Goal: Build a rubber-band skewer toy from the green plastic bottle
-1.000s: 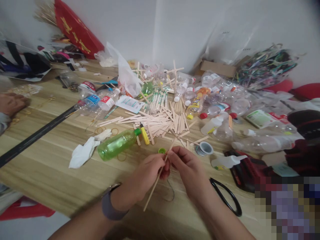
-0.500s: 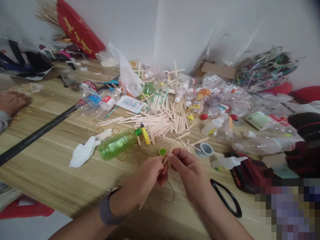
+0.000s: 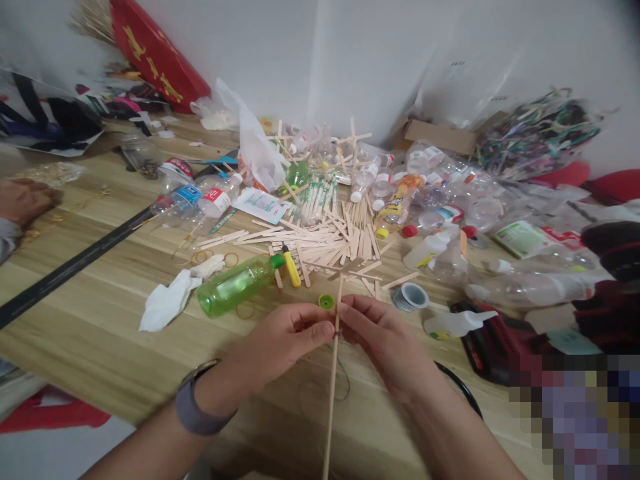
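My left hand (image 3: 280, 343) and my right hand (image 3: 383, 337) meet above the wooden table (image 3: 100, 320), both pinching a long thin wooden stick (image 3: 333, 387) that now points almost straight toward me. A short flat stick crosses its far end. A rubber band (image 3: 340, 380) lies on the table just under my hands. My left wrist wears a grey watch (image 3: 193, 407). A small green bottle cap (image 3: 326, 301) sits right beyond my fingertips.
A green plastic bottle (image 3: 235, 285), a white tissue (image 3: 167, 300) and a yellow cutter (image 3: 291, 267) lie to the left. A pile of flat wooden sticks (image 3: 325, 240) and several clear bottles (image 3: 450, 200) fill the back. Black scissors (image 3: 463, 393), a tape roll (image 3: 410, 295). Another person's hand (image 3: 23, 200) far left.
The stick has swung from slanting down-left to nearly vertical, its near end now reaching the bottom edge. My left hand has dropped and flattened a little; both hands still pinch it.
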The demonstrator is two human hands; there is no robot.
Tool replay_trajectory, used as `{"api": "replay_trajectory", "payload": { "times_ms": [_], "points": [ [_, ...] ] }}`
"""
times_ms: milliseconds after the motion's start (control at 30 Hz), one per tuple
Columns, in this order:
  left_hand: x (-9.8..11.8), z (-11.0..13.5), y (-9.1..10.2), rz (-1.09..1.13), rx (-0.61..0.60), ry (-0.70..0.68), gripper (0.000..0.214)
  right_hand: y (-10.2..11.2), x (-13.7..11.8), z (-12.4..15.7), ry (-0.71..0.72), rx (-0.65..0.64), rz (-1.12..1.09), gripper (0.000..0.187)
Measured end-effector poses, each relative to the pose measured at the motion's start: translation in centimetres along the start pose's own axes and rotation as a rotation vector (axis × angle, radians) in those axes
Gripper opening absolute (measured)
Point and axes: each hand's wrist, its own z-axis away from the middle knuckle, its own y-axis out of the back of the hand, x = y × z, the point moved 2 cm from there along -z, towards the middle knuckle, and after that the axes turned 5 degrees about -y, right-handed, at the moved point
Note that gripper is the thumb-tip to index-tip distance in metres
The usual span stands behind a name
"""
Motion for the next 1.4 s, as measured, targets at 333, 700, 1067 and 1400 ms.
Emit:
{"api": "replay_trajectory", "payload": {
  "times_ms": [333, 700, 1067, 1400],
  "points": [
    [0.3, -0.1, 0.4, -0.005, -0.042, 0.077, 0.028, 1.8, 0.0, -0.2, 0.189, 0.139, 0.463, 0.029],
    [0.8, -0.3, 1.1, 0.076, 0.173, 0.028, 0.031, 1.5, 2.9, -3.5, 0.416, 0.301, 1.107, 0.017],
    [0.6, -0.4, 1.0, 0.081, 0.285, -0.107, 0.024, 2.6, 2.5, 2.4, 0.205, 0.137, 0.539, 0.030],
    [0.9, -0.3, 0.5, 0.265, 0.371, -0.167, 0.026, 1.1, 5.0, 4.3, -0.095, -0.125, -0.462, 0.032]
  ]
}}
